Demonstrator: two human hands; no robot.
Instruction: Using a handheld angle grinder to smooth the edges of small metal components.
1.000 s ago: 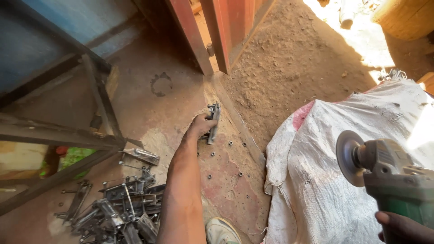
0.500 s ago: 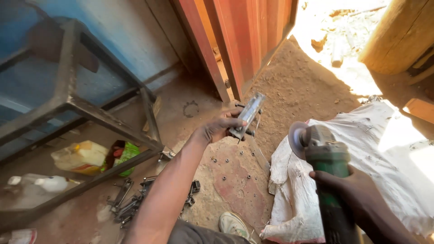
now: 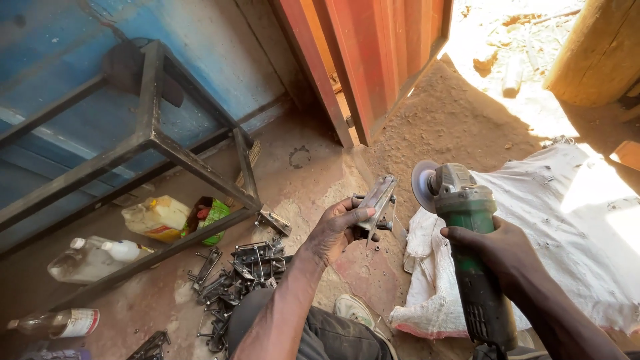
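Near the centre of the view, our left hand (image 3: 337,230) grips a small grey metal latch piece (image 3: 375,202), fingers wrapped around its lower end and the piece raised off the ground. At three o'clock from it, just beside, our right hand (image 3: 499,252) clenches the green-bodied angle grinder (image 3: 467,237), disc facing the latch. A white woven sack (image 3: 567,233) lies under the grinder. At eight o'clock from the left hand sits a pile of dark metal latch parts (image 3: 237,273), beside a welded steel frame (image 3: 167,143).
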